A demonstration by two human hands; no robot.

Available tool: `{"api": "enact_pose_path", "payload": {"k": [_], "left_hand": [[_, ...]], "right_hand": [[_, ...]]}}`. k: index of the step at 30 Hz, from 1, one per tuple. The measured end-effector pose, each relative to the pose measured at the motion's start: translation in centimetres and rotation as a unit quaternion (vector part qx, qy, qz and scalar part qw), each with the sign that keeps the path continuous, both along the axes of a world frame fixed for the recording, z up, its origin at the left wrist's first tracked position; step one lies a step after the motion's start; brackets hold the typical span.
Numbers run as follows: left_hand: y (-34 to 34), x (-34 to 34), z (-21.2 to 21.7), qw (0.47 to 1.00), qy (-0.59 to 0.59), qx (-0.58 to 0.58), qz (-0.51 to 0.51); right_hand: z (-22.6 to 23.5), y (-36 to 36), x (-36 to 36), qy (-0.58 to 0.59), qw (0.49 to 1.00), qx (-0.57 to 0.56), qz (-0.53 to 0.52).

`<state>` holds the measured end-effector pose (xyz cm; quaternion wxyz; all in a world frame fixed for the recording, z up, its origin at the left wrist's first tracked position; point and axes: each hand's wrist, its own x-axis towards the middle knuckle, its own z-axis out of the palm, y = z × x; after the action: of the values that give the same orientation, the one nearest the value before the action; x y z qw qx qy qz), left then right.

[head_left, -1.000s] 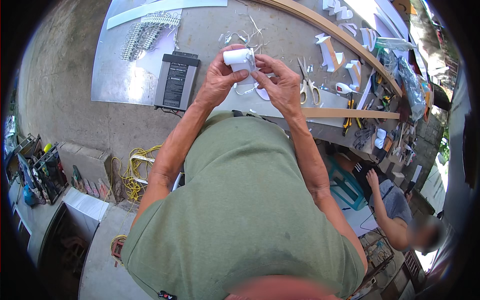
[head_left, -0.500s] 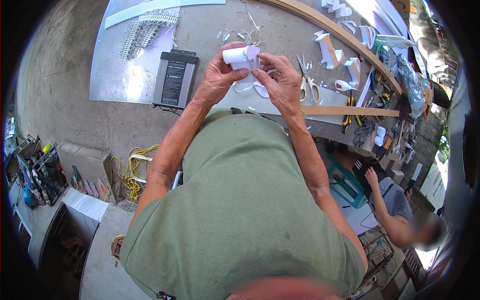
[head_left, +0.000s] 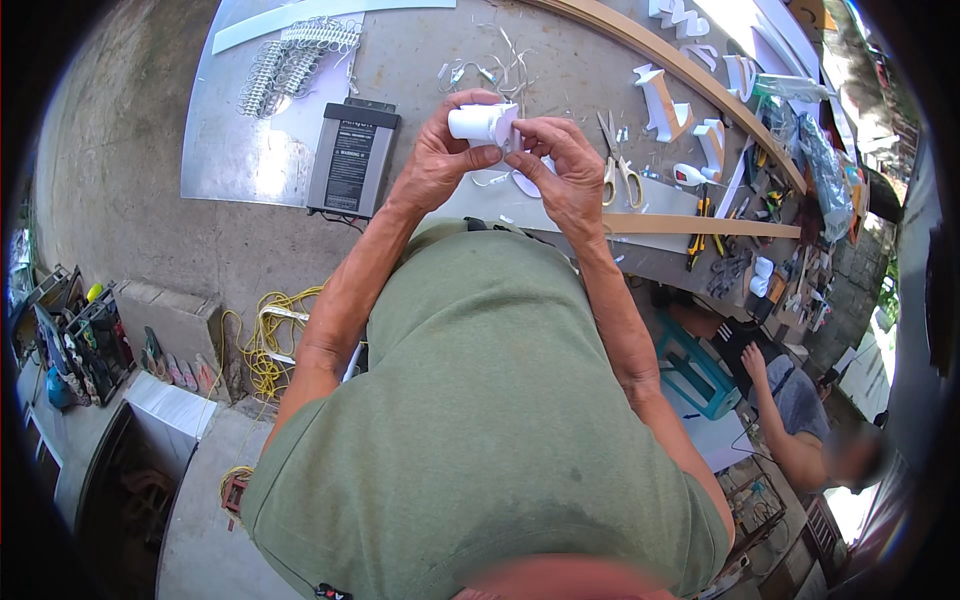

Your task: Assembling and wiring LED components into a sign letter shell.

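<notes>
A small white roll of tape (head_left: pixel 480 123) is held up over the grey workbench (head_left: pixel 560 70). My left hand (head_left: pixel 438 155) grips the roll from the left and below. My right hand (head_left: pixel 562 170) pinches at its right end with thumb and fingers, where a thin white strip hangs down. Both forearms rise from my green shirt. Beneath the hands lie white scraps and wire offcuts, partly hidden.
A black rectangular power unit (head_left: pixel 353 160) lies left of my hands on a shiny metal sheet (head_left: pixel 240 150). Scissors (head_left: pixel 618 165) lie to the right, beside white letter shapes (head_left: pixel 665 105) and a wooden strip (head_left: pixel 700 226). Another person (head_left: pixel 800 420) sits at lower right. Yellow cable (head_left: pixel 265 340) is coiled on the floor.
Both hands stay on the white roll; my fingers have shifted slightly on it, and the view has edged a little.
</notes>
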<state>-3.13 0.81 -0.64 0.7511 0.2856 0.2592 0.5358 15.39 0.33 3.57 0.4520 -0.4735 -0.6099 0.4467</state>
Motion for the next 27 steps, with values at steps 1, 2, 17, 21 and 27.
{"api": "enact_pose_path", "payload": {"k": [1, 2, 17, 21, 27], "left_hand": [[0.1, 0.0, 0.1, 1.000, 0.011, 0.011, -0.003], [0.1, -0.1, 0.3, 1.000, 0.011, 0.010, -0.004], [0.1, 0.9, 3.6, 0.998, 0.046, 0.032, 0.022], [0.1, 1.0, 4.3, 0.998, 0.039, 0.040, 0.033], [0.5, 0.8, 4.9, 0.992, 0.101, 0.067, 0.042]], "right_hand": [[-0.1, 0.0, 0.1, 0.007, 1.000, 0.003, -0.001], [-0.2, -0.1, 0.1, 0.008, 1.000, 0.002, -0.002], [2.5, -0.4, -0.7, -0.088, 0.983, 0.154, -0.041], [2.9, -0.5, -0.8, -0.123, 0.970, 0.206, -0.033], [3.1, -0.3, -0.7, -0.139, 0.963, 0.231, -0.022]]}}
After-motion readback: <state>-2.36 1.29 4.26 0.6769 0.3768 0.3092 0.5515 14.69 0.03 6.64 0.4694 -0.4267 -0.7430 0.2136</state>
